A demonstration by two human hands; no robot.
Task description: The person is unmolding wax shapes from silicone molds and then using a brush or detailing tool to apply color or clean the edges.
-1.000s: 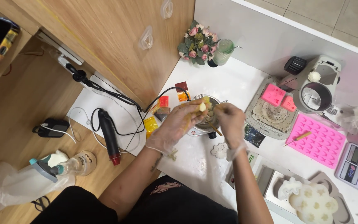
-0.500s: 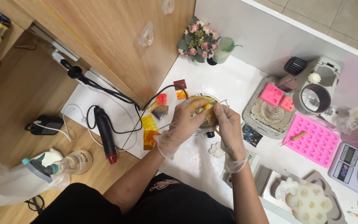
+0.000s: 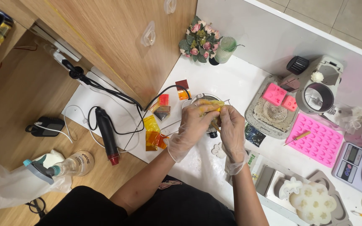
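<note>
My left hand [image 3: 195, 124] and my right hand [image 3: 232, 129], both in thin clear gloves, meet over a small metal pot [image 3: 201, 98] on the white counter [image 3: 231, 79]. Between the fingers of both hands is a small yellow lump [image 3: 213, 104], held just above the pot. A thin wooden stick [image 3: 215, 127] pokes out between the two hands. The pot's inside is mostly hidden by my hands.
Orange and red wrappers [image 3: 153, 136] lie left of the pot. A black heat gun [image 3: 105, 133] and spray bottle [image 3: 59, 167] sit at the left. Pink silicone moulds [image 3: 319, 138], a grey tray [image 3: 269, 113], a digital scale [image 3: 352, 161] and white flower moulds [image 3: 313, 203] fill the right side.
Both hands have stayed over the pot, working the yellow lump. The view shifted slightly; the hands now sit closer together.
</note>
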